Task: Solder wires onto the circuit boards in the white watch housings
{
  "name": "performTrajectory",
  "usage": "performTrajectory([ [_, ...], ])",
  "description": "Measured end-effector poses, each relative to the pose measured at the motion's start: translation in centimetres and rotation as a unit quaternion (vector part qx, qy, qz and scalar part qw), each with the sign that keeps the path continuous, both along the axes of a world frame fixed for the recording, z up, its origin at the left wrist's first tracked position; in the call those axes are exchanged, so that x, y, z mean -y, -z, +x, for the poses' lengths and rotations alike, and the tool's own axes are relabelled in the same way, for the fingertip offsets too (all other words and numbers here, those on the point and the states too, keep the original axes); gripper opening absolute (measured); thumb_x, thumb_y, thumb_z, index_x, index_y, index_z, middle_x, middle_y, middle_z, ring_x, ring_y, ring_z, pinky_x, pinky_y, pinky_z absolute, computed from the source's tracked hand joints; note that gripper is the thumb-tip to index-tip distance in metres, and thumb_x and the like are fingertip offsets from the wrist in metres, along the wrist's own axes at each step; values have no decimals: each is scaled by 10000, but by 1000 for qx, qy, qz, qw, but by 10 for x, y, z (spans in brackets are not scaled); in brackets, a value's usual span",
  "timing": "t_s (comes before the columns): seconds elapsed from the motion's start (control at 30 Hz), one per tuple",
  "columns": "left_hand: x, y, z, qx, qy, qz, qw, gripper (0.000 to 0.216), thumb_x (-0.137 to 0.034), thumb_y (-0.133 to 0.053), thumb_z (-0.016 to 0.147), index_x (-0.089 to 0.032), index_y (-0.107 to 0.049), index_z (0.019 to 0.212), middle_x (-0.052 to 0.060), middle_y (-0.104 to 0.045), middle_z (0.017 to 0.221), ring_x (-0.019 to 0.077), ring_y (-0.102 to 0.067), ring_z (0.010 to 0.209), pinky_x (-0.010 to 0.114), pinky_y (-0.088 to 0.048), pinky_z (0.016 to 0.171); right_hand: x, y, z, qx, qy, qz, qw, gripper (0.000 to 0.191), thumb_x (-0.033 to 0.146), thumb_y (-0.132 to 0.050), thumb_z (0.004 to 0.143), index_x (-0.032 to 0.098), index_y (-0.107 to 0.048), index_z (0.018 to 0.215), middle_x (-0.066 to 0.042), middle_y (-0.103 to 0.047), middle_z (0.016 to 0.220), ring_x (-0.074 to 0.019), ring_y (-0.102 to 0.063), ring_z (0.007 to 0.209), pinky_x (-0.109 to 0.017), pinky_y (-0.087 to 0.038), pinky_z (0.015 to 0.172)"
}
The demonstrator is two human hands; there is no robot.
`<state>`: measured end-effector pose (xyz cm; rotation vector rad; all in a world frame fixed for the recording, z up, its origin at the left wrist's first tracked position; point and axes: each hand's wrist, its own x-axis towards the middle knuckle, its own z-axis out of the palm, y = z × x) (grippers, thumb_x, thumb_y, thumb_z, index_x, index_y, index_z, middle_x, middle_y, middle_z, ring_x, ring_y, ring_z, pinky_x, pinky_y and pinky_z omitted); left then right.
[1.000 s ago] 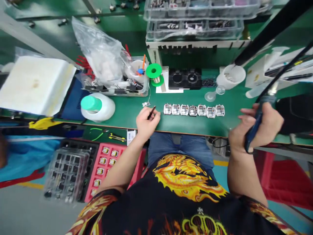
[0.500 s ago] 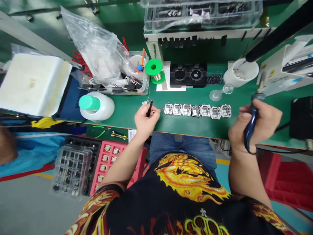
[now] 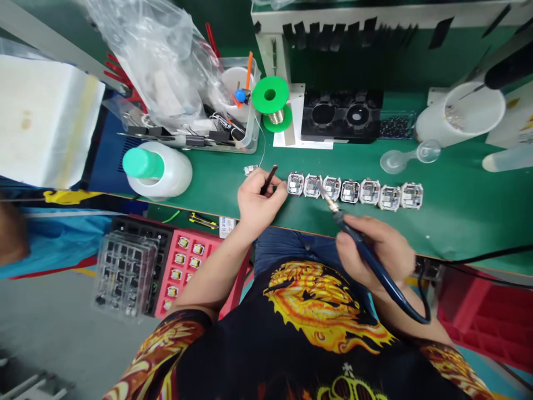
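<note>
A row of several small silver parts (image 3: pixel 356 190) lies across the green bench (image 3: pixel 458 200). My left hand (image 3: pixel 256 201) rests at the row's left end, pinching a thin dark stick (image 3: pixel 268 179) and solder wire that runs up to a green spool (image 3: pixel 270 97). My right hand (image 3: pixel 381 253) grips a blue-handled soldering iron (image 3: pixel 366 253). Its metal tip (image 3: pixel 327 197) points at the second and third parts from the left. The iron's black cable loops to the right.
A white bottle with a green cap (image 3: pixel 156 169) stands at the left, beside a clear bin of tools (image 3: pixel 233 122) and a plastic bag (image 3: pixel 154 61). A black fixture (image 3: pixel 341 116), a white cup (image 3: pixel 470 114) and a red tray (image 3: pixel 185 261) below the bench edge are nearby.
My right hand has swung the soldering iron in from the far right down to the row of parts. The view has moved closer to the bench. My left hand stays put.
</note>
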<state>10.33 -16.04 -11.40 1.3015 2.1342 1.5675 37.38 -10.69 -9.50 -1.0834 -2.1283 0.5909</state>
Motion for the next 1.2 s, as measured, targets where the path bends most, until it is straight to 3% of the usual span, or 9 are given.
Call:
performTrajectory([
  [0.1,0,-3,2,-15,1,4,1000,160,-153,-782,910,-196,-694,783,-48,-531,717,97,-500,686,269,-422,684,-1,1,-42,-61,-15,53,997,262,544,-693,1037,310,-800,1091,-41,-848,955,-214,-824,793,-346,-683,719],
  [0.23,-1,-4,4,-31,-1,10,999,144,-139,-779,906,-192,-708,793,-54,-542,717,84,-506,677,241,-426,668,-8,1,-65,-81,-9,38,996,228,474,-677,1077,283,-796,1113,-21,-856,937,-179,-820,750,-310,-686,731],
  [0.43,-2,-6,6,-44,-9,10,999,129,-135,-778,894,-194,-711,801,-62,-545,716,74,-507,661,228,-426,650,-10,-2,-64,-97,-17,-80,992,209,392,-785,1021,270,-796,1190,33,-812,803,-145,-770,617,-281,-626,655],
  [1.2,-3,-12,8,-53,-2,5,999,147,-83,-771,883,-190,-698,815,-68,-538,724,77,-521,683,233,-437,668,-12,-3,-65,-63,-31,-75,995,232,389,-806,1009,293,-791,1219,33,-810,840,-141,-778,644,-281,-644,704],
])
